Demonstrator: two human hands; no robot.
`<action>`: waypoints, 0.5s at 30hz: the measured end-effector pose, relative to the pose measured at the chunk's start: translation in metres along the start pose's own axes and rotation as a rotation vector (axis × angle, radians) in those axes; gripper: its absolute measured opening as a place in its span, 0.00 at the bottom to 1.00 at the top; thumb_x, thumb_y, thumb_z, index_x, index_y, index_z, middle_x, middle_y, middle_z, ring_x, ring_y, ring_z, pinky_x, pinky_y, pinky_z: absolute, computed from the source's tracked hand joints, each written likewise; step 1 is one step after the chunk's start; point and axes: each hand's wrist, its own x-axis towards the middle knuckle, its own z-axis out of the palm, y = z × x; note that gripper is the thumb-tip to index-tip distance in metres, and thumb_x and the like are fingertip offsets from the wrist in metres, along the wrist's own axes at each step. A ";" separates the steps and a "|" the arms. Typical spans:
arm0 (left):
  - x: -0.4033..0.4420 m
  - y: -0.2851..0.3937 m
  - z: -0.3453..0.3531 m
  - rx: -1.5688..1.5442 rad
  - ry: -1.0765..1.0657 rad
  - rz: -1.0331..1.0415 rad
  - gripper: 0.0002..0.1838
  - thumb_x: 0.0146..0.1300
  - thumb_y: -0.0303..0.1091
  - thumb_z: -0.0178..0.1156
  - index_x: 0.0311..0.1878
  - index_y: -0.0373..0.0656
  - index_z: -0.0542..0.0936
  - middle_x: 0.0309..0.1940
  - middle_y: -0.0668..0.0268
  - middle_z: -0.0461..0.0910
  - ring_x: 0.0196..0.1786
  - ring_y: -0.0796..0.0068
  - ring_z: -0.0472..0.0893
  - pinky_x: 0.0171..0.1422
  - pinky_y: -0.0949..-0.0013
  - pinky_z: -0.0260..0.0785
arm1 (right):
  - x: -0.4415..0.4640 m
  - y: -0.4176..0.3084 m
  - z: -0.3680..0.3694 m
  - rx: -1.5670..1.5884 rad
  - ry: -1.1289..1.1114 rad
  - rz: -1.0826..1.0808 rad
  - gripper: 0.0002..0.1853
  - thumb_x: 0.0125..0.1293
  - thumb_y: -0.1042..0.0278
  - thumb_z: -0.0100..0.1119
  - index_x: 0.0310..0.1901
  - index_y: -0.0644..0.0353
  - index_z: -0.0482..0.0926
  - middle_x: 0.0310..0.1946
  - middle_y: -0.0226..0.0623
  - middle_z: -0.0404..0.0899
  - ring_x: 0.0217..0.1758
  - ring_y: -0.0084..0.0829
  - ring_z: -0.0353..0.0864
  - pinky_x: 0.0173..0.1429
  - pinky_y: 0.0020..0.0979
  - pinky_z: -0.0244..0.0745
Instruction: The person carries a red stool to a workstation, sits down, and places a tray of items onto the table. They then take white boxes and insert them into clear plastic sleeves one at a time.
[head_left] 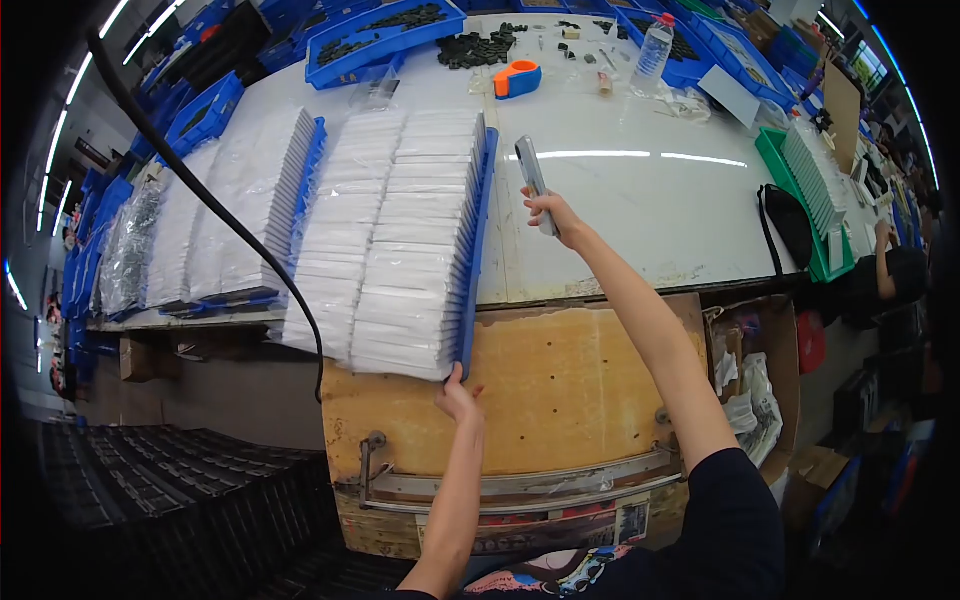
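My right hand (556, 216) is raised over the white tabletop, its fingers wrapped round a silver-grey smartphone (530, 165) held upright and a little tilted. At the near right corner of a blue tray (478, 260), my left hand (460, 398) grips the edge with the thumb on top; part of its fingers is hidden beneath. Two long rows of thin white packets in clear plastic (420, 240) fill that tray, stacked on edge. The tray lies partly on the white table and juts over the wooden board (560, 370) in front of me.
More trays of white packets (240, 210) stand to the left. An orange and blue tape dispenser (518, 80), dark small parts (478, 46) and a clear bottle (654, 52) are at the back. A green tray (830, 255) stands right, near another person's arm (884, 262). A black cable (215, 205) hangs left.
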 end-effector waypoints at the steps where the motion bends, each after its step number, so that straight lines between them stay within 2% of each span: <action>1: -0.002 -0.007 -0.020 0.016 -0.025 -0.004 0.12 0.52 0.30 0.67 0.39 0.38 0.78 0.32 0.66 0.75 0.25 0.74 0.70 0.19 0.68 0.71 | 0.012 -0.003 -0.003 0.078 0.009 0.016 0.36 0.44 0.63 0.55 0.60 0.66 0.65 0.55 0.40 0.68 0.51 0.33 0.70 0.52 0.35 0.72; 2: -0.003 -0.012 -0.037 0.029 -0.053 -0.006 0.12 0.52 0.30 0.68 0.38 0.39 0.78 0.30 0.68 0.74 0.23 0.78 0.67 0.18 0.68 0.71 | 0.024 -0.008 -0.007 0.155 0.016 0.027 0.37 0.43 0.63 0.55 0.60 0.65 0.65 0.55 0.40 0.68 0.51 0.33 0.70 0.52 0.35 0.72; 4: -0.024 -0.007 -0.061 0.060 -0.073 0.037 0.11 0.53 0.28 0.67 0.38 0.40 0.78 0.25 0.71 0.71 0.17 0.82 0.60 0.17 0.69 0.71 | 0.046 -0.016 -0.026 0.188 0.076 0.039 0.35 0.42 0.64 0.54 0.58 0.63 0.67 0.53 0.38 0.69 0.58 0.32 0.68 0.52 0.35 0.72; 5: -0.033 -0.003 -0.071 0.101 -0.075 0.033 0.09 0.55 0.29 0.65 0.37 0.40 0.76 0.22 0.72 0.68 0.15 0.82 0.58 0.20 0.68 0.72 | 0.056 -0.018 -0.036 0.204 0.103 0.048 0.34 0.41 0.65 0.54 0.57 0.62 0.68 0.52 0.38 0.69 0.62 0.32 0.67 0.53 0.35 0.71; 6: -0.037 0.000 -0.078 0.139 -0.080 0.032 0.08 0.58 0.29 0.64 0.36 0.40 0.75 0.18 0.73 0.65 0.12 0.83 0.55 0.23 0.66 0.72 | 0.065 -0.021 -0.047 0.186 0.079 0.061 0.36 0.41 0.64 0.54 0.58 0.63 0.67 0.54 0.40 0.69 0.61 0.33 0.68 0.52 0.35 0.72; 8: -0.035 -0.002 -0.099 0.141 -0.120 -0.001 0.08 0.59 0.30 0.63 0.37 0.40 0.75 0.19 0.73 0.65 0.12 0.83 0.55 0.23 0.66 0.72 | 0.082 -0.025 -0.065 0.157 0.034 0.085 0.39 0.40 0.63 0.55 0.60 0.63 0.65 0.59 0.43 0.69 0.58 0.34 0.69 0.50 0.34 0.72; 9: -0.031 -0.003 -0.107 0.147 -0.138 -0.019 0.08 0.59 0.30 0.63 0.38 0.40 0.75 0.20 0.73 0.66 0.12 0.82 0.55 0.23 0.65 0.72 | 0.089 -0.029 -0.070 0.189 -0.027 0.130 0.37 0.39 0.63 0.55 0.59 0.63 0.67 0.56 0.44 0.72 0.57 0.32 0.72 0.45 0.33 0.74; 12: -0.022 -0.001 -0.124 0.194 -0.173 -0.044 0.05 0.61 0.30 0.62 0.32 0.44 0.76 0.16 0.76 0.63 0.12 0.84 0.52 0.25 0.67 0.73 | 0.101 -0.033 -0.078 0.092 -0.139 0.228 0.34 0.40 0.63 0.56 0.56 0.62 0.69 0.50 0.42 0.76 0.50 0.29 0.75 0.37 0.30 0.73; 13: -0.020 -0.001 -0.128 0.200 -0.182 -0.039 0.05 0.61 0.31 0.62 0.35 0.43 0.76 0.17 0.75 0.64 0.12 0.83 0.54 0.26 0.66 0.73 | 0.102 -0.031 -0.078 0.055 -0.134 0.235 0.31 0.40 0.65 0.55 0.52 0.61 0.71 0.46 0.39 0.78 0.45 0.26 0.77 0.32 0.28 0.71; 15: -0.017 -0.004 -0.133 0.207 -0.204 -0.041 0.07 0.61 0.31 0.62 0.39 0.40 0.76 0.19 0.74 0.66 0.13 0.82 0.56 0.27 0.64 0.74 | 0.097 -0.035 -0.080 -0.018 -0.180 0.198 0.29 0.40 0.66 0.55 0.51 0.61 0.71 0.45 0.37 0.79 0.43 0.25 0.76 0.31 0.27 0.70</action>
